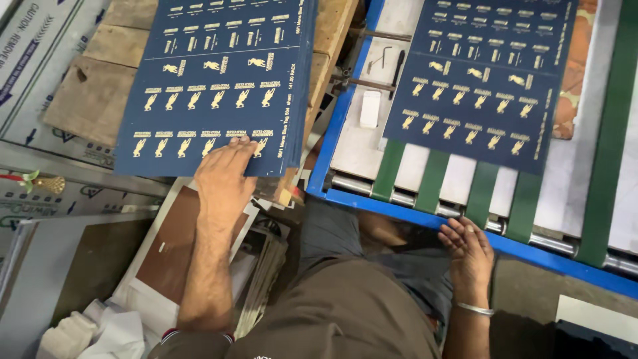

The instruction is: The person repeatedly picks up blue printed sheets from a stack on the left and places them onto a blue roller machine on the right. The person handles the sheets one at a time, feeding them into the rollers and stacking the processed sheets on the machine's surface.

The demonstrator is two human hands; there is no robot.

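Fingers of the left hand lie flat and spread on the near edge of a stack of navy printed sheets, pressing down on the top sheet rather than pinching it. That stack rests on a wooden pallet, just ahead of the fingertips. To the right of those fingers, past the blue frame, a second navy sheet lies on the green belts of a conveyor. The right hand, a metal bangle on its wrist, rests at the frame's near rail with its fingers loosely curled over the edge, gripping nothing that can be seen. Beyond those fingers, a small white block and a hex key sit on the pale bed beside the sheet.

Squaring the top sheet well probably calls for keeping the palm flat, with even pressure, so the gold print is not scuffed and the corners line up with those beneath. Sliding from the edge, not the middle, would likely avoid buckling the card.
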